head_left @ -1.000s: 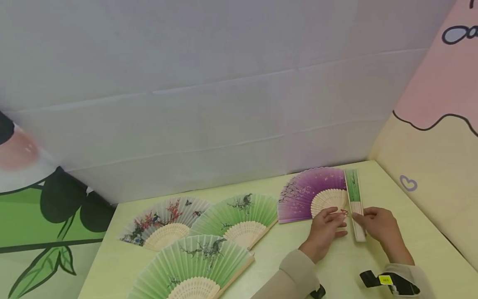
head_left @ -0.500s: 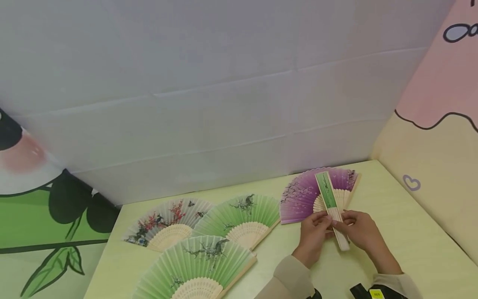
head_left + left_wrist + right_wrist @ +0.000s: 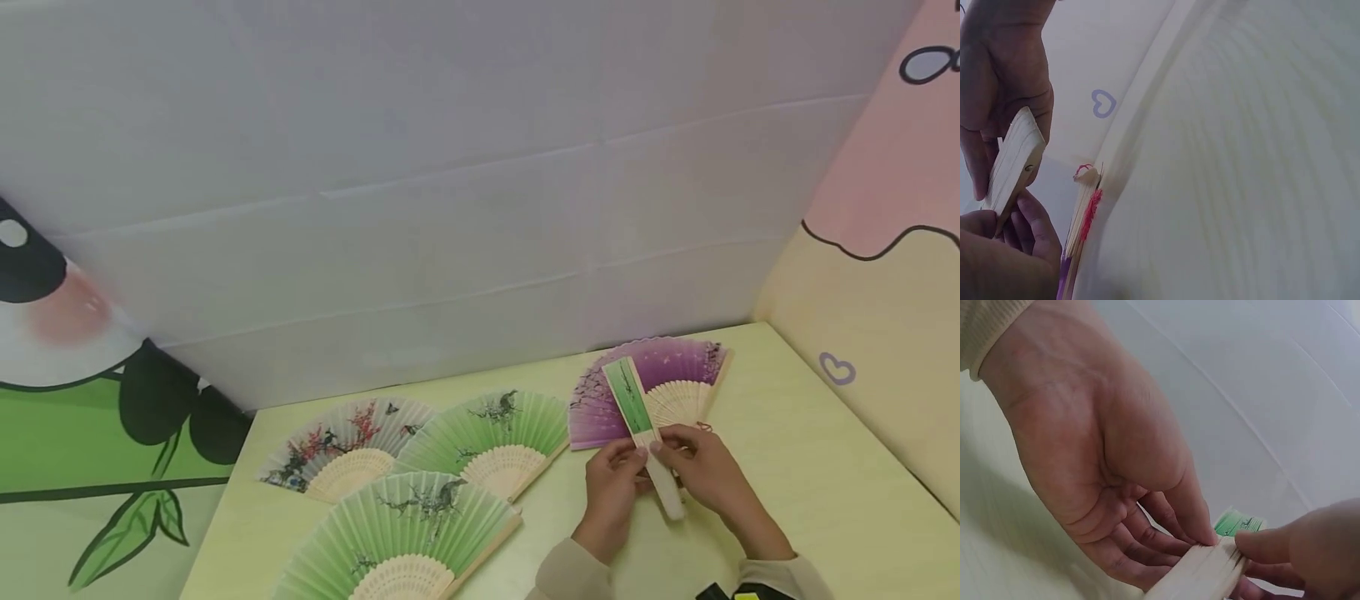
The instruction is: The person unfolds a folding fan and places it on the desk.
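A folded green hand fan (image 3: 632,404) with pale wooden ribs is held between both hands, its green end tilted up and to the left. My left hand (image 3: 609,492) pinches it at the left edge, thumb on top. On the other edge my right hand (image 3: 705,467) grips it with thumb and curled fingers. In the right wrist view the folded fan (image 3: 1200,572) shows both thumbs close together on its ribs. An opened purple fan (image 3: 678,358) lies right behind, partly covered by the folded one.
To the left lie an opened white fan with red blossoms (image 3: 356,425) and two opened green fans, the rear one (image 3: 517,417) and the front one (image 3: 450,517). A white wall backs the table (image 3: 810,442); a painted panel (image 3: 870,333) stands at the right.
The left hand has moved from the purple fan's red cord to the folded green fan. Both hands have carried that fan leftward, and its top now leans left.
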Motion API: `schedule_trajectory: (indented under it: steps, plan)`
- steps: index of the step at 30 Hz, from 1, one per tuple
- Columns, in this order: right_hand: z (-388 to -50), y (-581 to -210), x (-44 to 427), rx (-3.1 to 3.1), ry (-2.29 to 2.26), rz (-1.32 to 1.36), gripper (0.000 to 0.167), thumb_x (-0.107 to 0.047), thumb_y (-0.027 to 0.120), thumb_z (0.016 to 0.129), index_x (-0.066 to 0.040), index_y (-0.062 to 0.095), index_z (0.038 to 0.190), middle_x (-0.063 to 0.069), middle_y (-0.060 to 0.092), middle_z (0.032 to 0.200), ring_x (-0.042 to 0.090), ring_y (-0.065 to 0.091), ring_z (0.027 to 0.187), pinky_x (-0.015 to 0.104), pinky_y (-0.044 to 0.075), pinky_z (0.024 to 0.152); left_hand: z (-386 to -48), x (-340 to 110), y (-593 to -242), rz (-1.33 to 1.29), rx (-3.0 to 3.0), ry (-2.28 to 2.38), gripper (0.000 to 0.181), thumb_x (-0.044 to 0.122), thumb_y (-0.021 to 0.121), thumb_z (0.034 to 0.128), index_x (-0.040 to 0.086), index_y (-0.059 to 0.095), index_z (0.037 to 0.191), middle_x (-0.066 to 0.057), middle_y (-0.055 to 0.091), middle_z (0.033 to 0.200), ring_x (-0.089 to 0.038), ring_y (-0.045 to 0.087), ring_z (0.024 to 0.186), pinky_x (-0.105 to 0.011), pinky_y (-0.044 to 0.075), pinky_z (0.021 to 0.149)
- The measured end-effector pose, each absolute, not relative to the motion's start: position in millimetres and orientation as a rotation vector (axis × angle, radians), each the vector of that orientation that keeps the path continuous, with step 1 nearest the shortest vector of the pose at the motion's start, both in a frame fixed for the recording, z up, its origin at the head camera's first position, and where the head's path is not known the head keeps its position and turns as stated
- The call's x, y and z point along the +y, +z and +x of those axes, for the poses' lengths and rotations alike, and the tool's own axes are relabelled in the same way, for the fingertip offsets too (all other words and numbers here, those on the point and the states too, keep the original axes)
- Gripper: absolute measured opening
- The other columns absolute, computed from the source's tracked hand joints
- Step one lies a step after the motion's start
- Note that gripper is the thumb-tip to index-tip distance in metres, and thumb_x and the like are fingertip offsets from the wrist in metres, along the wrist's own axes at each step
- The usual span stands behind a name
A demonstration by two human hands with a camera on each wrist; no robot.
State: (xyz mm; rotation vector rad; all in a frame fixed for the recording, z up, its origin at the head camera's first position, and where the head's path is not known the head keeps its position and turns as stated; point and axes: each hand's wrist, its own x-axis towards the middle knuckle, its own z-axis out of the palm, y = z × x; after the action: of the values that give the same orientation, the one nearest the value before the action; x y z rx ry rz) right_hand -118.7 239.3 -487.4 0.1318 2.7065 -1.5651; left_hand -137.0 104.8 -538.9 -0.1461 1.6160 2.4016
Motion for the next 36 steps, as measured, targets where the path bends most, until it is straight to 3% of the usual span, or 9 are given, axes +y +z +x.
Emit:
schedule_trajectory:
  steps: [14,25,30,36]
  plan:
    - [-117.6,-493.7,234.7,2.199,-2.040,0.322,0.041,-0.004,0.065,0.104,0.020,0.055,0.136,-0.001,0.070,0.088,0.007,0.069,0.078,0.028,0.064,0.068,-122.2,93.5,-533.3,-0.274,1.561,2.538,0.016,-0.002,0.064,0.1001,-0.008,0.072,0.112,-0.011,0.069,0.098,-0.015,0.068,0.082,-0.030,0.063,0.070]
    - [-116.3,-494.4,232.9,2.160,-2.128,0.526,0.061,-0.005,0.064,0.105,0.014,0.035,0.156,-0.007,0.069,0.087,0.005,0.068,0.075,0.024,0.063,0.068,-115.8,86.8,-523.1,-0.337,1.500,2.663,0.020,-0.003,0.059,0.1015,-0.005,0.059,0.122,-0.008,0.057,0.097,-0.016,0.064,0.080,-0.027,0.060,0.066]
    - [-113.9,-492.0,232.3,2.104,-2.196,0.576,0.063,-0.003,0.061,0.106,0.012,0.030,0.159,-0.010,0.067,0.087,0.004,0.068,0.075,0.024,0.064,0.070,-113.4,86.5,-517.9,-0.414,1.466,2.682,0.031,-0.003,0.057,0.1027,-0.002,0.052,0.133,-0.009,0.054,0.100,-0.020,0.063,0.083,-0.027,0.058,0.066]
    - [-111.5,-489.8,231.4,2.043,-2.289,0.633,0.063,-0.004,0.060,0.107,0.008,0.029,0.160,-0.011,0.064,0.086,0.003,0.069,0.076,0.024,0.064,0.071,-109.7,86.8,-515.6,-0.428,1.457,2.730,0.028,-0.002,0.056,0.1024,0.001,0.049,0.130,-0.009,0.052,0.101,-0.021,0.062,0.085,-0.029,0.058,0.067]
